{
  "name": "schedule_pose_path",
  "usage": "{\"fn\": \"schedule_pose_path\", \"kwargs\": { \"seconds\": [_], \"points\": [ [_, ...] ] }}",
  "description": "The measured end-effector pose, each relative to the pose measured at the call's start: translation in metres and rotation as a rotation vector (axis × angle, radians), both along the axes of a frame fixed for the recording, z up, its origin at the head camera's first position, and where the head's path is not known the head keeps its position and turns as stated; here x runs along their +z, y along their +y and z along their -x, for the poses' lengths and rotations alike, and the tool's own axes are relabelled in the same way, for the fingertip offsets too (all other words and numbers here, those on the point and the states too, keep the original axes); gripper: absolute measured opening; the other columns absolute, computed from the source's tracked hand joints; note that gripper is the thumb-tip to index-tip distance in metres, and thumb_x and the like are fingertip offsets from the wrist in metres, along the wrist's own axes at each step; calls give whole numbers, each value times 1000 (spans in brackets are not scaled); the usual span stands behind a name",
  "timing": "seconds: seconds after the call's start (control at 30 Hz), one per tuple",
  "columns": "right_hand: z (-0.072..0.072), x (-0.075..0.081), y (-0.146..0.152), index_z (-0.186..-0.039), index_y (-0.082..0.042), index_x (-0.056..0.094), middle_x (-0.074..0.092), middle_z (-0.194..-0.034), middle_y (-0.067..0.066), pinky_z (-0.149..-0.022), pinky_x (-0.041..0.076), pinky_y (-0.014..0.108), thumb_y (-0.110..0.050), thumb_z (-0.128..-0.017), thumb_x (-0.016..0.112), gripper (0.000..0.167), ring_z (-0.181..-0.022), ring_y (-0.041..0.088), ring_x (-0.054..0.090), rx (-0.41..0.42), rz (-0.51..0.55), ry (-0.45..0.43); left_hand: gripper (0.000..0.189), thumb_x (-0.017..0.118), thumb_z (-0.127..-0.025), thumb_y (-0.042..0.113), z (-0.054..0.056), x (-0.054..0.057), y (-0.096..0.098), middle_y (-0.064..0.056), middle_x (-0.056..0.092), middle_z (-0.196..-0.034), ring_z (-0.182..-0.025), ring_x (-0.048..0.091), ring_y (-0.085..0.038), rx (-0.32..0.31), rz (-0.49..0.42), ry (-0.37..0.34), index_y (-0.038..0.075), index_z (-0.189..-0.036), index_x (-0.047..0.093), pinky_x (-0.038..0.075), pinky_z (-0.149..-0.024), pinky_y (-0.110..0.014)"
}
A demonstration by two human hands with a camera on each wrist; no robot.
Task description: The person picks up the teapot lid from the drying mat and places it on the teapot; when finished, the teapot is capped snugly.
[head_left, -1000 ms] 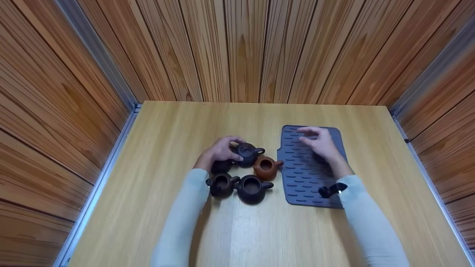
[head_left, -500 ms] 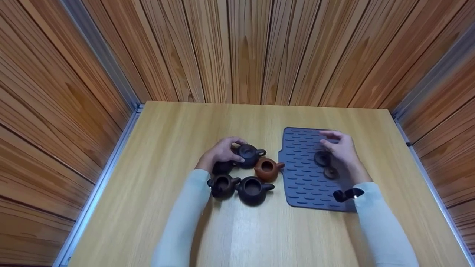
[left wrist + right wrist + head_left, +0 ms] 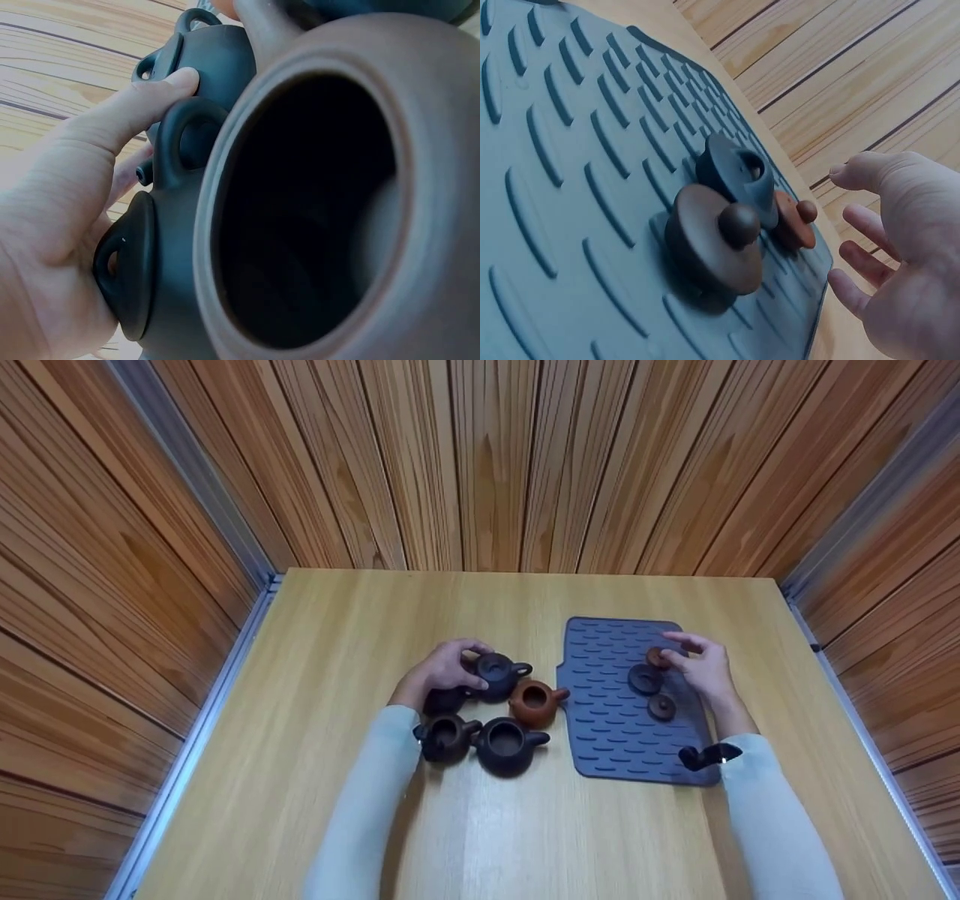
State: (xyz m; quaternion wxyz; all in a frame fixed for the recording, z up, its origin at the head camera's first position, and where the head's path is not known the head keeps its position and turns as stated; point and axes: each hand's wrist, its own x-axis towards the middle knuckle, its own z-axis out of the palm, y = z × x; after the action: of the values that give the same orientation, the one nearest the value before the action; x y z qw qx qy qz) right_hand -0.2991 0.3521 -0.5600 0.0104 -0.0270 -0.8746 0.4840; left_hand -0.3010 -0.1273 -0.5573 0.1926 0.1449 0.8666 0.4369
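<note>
In the head view my left hand point(image 3: 450, 666) holds a dark lidded teapot point(image 3: 499, 675), thumb on its near side and fingers round the far side. In the left wrist view the thumb point(image 3: 180, 79) presses that pot's body; another dark lidded teapot point(image 3: 176, 292) lies beneath the palm. My right hand point(image 3: 705, 666), fingers apart and holding nothing, is beside a small orange-brown teapot lid point(image 3: 658, 657) on the ribbed grey mat point(image 3: 607, 735). A black lid point(image 3: 739, 176) and a brown lid point(image 3: 714, 240) lie on the mat close to it.
An orange-brown lidless teapot point(image 3: 537, 703) stands near the mat's left edge. Two dark lidless teapots point(image 3: 507, 746) stand nearer the front, the brownish one point(image 3: 446, 739) beside the left wrist. Wood-panelled walls point(image 3: 495, 465) enclose the table point(image 3: 360, 615) behind and at both sides.
My right hand has moved right and slightly down, away from over the mat's middle. The lids have come into view, the orange-brown one last. My left hand stays on the teapot.
</note>
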Motion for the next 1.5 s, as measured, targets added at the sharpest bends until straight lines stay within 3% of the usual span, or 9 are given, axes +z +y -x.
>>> {"fn": "schedule_pose_path", "kwargs": {
  "seconds": [0.13,0.23,0.33,0.53,0.6,0.83,1.13,1.4,1.5],
  "points": [
    [-2,-9,2,-153,0,66,64,-158,26,-93,48,7,-15,-112,71,45,-132,17,61,7,16,-22,61,91,-94,8,-2,-2,0,-18,63,-164,-149,64,-41,5,1,-14,14,-150,68,45,-132,-53],
    [-2,-15,2,-156,2,63,65,-158,29,-91,50,3,-10,-112,69,47,-120,0,64,27,59,-49,60,91,-95,9,-2,-3,0,-18,63,-164,-151,63,-40,16,6,-27,16,-151,69,44,-132,-54],
    [-1,-19,2,-157,5,60,70,-152,26,-92,52,5,-6,-112,67,47,-114,-7,65,36,98,-66,61,90,-95,9,-2,-3,-1,-18,63,-164,-151,63,-41,21,8,-28,17,-151,68,44,-132,-54],
    [-2,-23,5,-150,6,67,82,-121,-6,-85,54,8,-5,-109,72,43,-98,-10,66,22,118,-36,62,91,-94,8,1,-1,-1,-19,64,-163,-148,65,-41,3,-6,-12,12,-152,67,46,-131,-53],
    [-1,-25,5,-148,7,68,82,-117,-9,-82,54,9,-4,-108,73,42,-95,-9,66,18,113,-29,62,91,-94,7,0,0,-1,-20,64,-162,-147,67,-41,-2,-10,-3,11,-151,67,47,-130,-52],
    [-1,-24,2,-145,3,72,78,-136,19,-79,53,10,-6,-107,75,39,-94,-6,62,11,46,-25,61,91,-93,7,-1,3,-1,-20,66,-161,-147,65,-40,-1,-7,15,11,-150,69,47,-130,-52],
    [-3,-20,2,-143,0,74,78,-121,-2,-79,53,12,-7,-107,75,37,-94,-3,62,4,30,-49,62,91,-93,6,-2,0,0,-18,65,-162,-151,60,-39,8,2,1,14,-150,69,44,-132,-53],
    [-1,-24,2,-145,2,73,77,-139,19,-81,53,10,-7,-108,75,38,-96,-4,62,16,21,-38,71,91,-93,9,-5,6,0,-17,61,-166,-156,57,-43,-23,-2,58,11,-158,63,46,-131,-56],
    [1,-28,4,-144,6,71,78,-139,20,-81,53,9,-5,-106,76,40,-96,-5,62,23,32,-19,71,92,-93,15,-7,9,1,-15,59,-169,-159,53,-43,-22,-3,110,12,-158,64,44,-132,-60]
  ]
}}
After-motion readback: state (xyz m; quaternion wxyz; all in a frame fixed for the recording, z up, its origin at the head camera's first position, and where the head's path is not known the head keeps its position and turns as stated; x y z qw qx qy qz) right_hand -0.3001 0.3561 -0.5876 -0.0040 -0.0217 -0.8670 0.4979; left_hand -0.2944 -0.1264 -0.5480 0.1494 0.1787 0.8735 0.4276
